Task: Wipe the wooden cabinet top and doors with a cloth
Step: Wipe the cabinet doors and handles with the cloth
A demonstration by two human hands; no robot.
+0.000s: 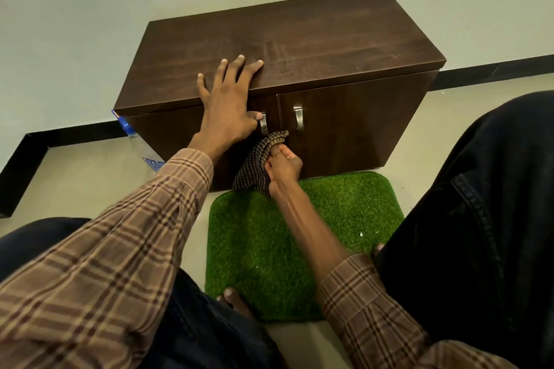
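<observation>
dark wooden cabinet [287, 39], green mat [299, 237], perhaps tiled floor [75, 189]

Dark wooden cabinet [287, 48] on the floor against the wall, two doors with metal handles. Left hand [227, 102] flat on cabinet top front edge, fingers spread, thumb by the left handle [263, 123]. Right hand [283, 169] grips checked cloth [257, 165] bunched against left door, at 6 o'clock from that handle. Right handle [298, 118] untouched. Green turf mat [263, 237] below cabinet at 6 o'clock. Plaid sleeves, dark trousers, bare toes on mat edge.
</observation>
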